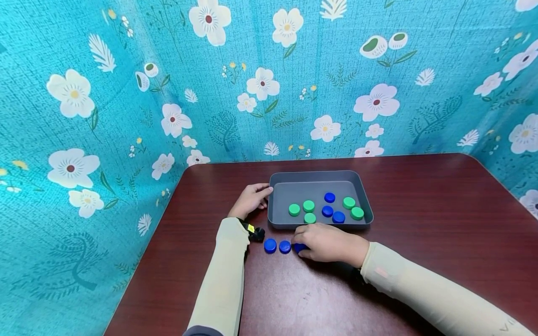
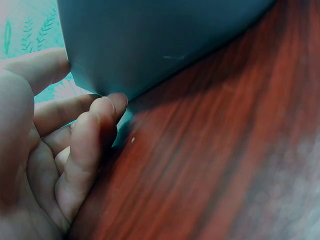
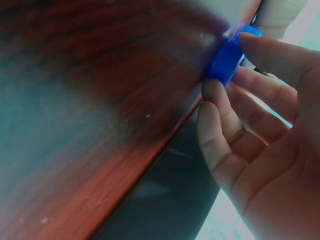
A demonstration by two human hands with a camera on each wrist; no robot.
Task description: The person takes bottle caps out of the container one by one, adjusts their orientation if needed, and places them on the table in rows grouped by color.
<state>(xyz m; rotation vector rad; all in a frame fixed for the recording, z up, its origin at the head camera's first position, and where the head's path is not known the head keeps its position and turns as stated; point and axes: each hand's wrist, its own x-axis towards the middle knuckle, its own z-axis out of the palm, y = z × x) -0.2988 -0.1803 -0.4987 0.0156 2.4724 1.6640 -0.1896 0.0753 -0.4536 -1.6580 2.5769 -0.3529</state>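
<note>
My right hand [image 1: 325, 242] pinches a blue bottle cap [image 3: 225, 61] between thumb and fingertips, low over the table in front of the tray. Two more blue caps, a left one [image 1: 270, 245] and a nearer one [image 1: 285, 246], lie in a row to its left. Behind them stands a grey rectangular tray [image 1: 290, 176]. Inside it are three blue caps [image 1: 329, 198] and several green caps [image 1: 308, 206], mostly toward the front and right. At the tray's left side, my left hand [image 1: 251, 199] touches the outer wall with its fingertips, the other fingers loosely bent [image 2: 85, 145].
The dark red-brown wooden table [image 1: 428, 210] extends to both sides of the tray. A floral turquoise curtain [image 1: 260, 116] hangs behind and along the left. Black wrist gear [image 1: 256, 233] sits on the left wrist, close to the row of caps.
</note>
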